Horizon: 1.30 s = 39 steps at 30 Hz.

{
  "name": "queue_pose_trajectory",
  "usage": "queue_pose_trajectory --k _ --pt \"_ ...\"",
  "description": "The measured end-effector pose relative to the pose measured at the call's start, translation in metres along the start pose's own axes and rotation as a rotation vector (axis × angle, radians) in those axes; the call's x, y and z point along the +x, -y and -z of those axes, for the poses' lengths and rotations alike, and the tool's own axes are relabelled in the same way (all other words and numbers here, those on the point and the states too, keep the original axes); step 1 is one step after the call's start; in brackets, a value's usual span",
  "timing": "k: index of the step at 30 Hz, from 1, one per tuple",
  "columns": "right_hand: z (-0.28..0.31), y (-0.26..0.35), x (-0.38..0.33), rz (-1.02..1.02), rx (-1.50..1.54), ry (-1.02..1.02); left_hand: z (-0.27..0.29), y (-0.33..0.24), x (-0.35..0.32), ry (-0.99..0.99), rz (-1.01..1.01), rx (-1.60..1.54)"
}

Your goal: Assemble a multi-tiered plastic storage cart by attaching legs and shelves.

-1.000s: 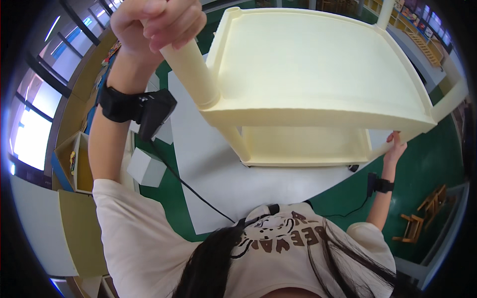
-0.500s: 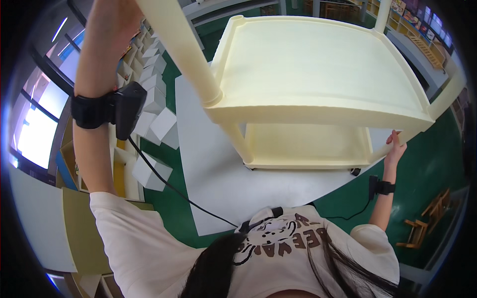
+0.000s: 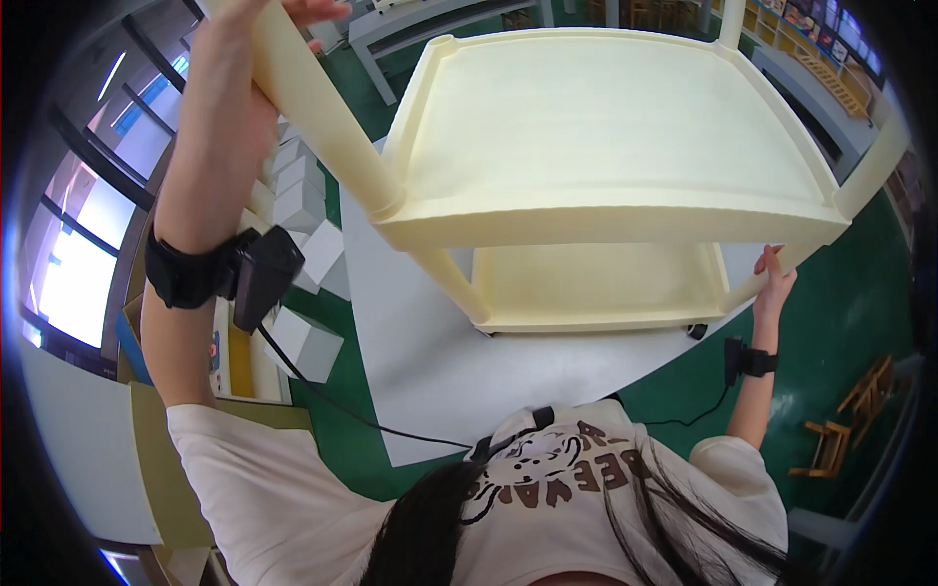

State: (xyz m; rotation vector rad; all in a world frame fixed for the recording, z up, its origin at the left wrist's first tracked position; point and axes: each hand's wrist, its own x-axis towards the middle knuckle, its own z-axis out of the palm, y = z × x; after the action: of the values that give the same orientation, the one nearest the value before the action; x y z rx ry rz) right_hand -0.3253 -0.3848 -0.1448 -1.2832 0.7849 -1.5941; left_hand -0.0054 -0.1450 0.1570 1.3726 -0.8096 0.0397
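Cream cart [image 3: 606,137] fills centre to upper right of frame, standing on white bench [image 3: 440,366]. Right hand [image 3: 775,285], right of frame: fingers wrapped round lower post [image 3: 747,292]. Left hand [image 3: 318,12], upper left: fingers stretched past tall post [image 3: 330,117]; can't tell if gripping. Risk: uneven pull could tip cart or roll black caster [image 3: 697,331] off nearby edge. Slack cable [image 3: 391,431], lower left, might snag.
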Motion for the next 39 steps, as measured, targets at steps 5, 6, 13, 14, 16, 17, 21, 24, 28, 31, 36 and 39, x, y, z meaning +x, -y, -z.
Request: queue_pose_trajectory --k 5,6,13,14,16,17,21,24,28,31,36,39 --pt "0.001 -0.001 0.002 -0.01 0.019 0.02 0.051 0.031 0.029 0.457 -0.03 -0.009" --pt "0.002 -0.002 0.003 -0.008 0.018 0.029 0.047 0.031 0.026 0.474 -0.035 -0.061" --pt "0.006 -0.004 0.002 -0.002 0.008 0.025 0.03 0.025 0.011 0.343 -0.038 -0.174" --pt "0.005 -0.004 0.002 0.012 -0.002 0.022 0.037 0.031 0.019 0.427 0.066 -0.388" --pt "0.001 -0.004 0.002 0.009 -0.01 0.022 0.046 0.036 0.024 0.507 0.168 -0.601" --pt "0.001 -0.003 0.001 0.009 -0.029 0.007 0.035 0.023 0.013 0.488 0.054 -0.388" --pt "0.003 -0.002 0.002 0.006 -0.04 0.003 0.035 0.018 0.013 0.598 -0.1 -0.23" --pt "0.005 -0.004 0.002 0.038 -0.059 0.021 0.036 0.019 0.018 0.776 -0.104 -0.358" --pt "0.001 0.0 0.0 0.026 -0.026 0.008 0.039 0.026 0.032 1.032 -0.087 -0.576" --pt "0.004 -0.004 0.002 0.026 -0.023 0.005 0.043 0.033 0.046 1.173 -0.189 -0.302" --pt "0.001 -0.001 0.0 0.021 -0.038 -0.001 0.04 0.038 0.05 1.242 -0.192 -0.43" --pt "0.001 -0.003 0.001 -0.005 -0.004 -0.021 0.037 0.042 0.055 1.334 -0.205 -0.516"
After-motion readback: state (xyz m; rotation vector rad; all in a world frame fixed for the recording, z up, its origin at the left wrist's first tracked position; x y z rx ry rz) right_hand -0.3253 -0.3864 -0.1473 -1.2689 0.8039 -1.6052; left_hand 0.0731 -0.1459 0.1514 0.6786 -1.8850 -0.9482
